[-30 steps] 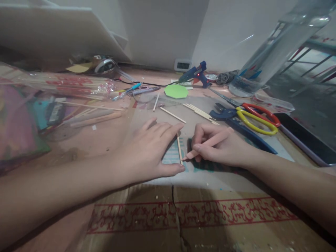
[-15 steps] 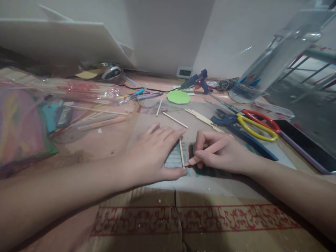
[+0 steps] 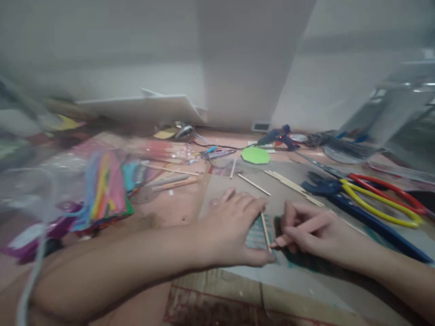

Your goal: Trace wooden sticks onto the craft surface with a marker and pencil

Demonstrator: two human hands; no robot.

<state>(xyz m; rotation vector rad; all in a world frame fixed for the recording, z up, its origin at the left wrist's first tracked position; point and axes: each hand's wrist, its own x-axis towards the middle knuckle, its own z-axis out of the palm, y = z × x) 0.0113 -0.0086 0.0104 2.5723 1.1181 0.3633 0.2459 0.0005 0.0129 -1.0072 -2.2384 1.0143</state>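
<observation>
My left hand lies low over the grey board, fingers stretched forward. Its index finger and thumb hold down the two ends of a thin wooden stick. In my right hand is a pinkish-orange pencil, gripped as for writing. The pencil's tip meets the stick near its lower end, close to my left thumb. Just beyond my fingers lies another loose stick. Several more sticks lie in a group farther right.
Blue pliers and scissors with red and yellow handles lie right. Behind are a green paper shape, a glue gun and a clear water container. Left are colourful packets and a white cable.
The camera view has swung left and up, so everything sits lower and farther right. Both hands keep nearly the same pose on the stick and pencil.
</observation>
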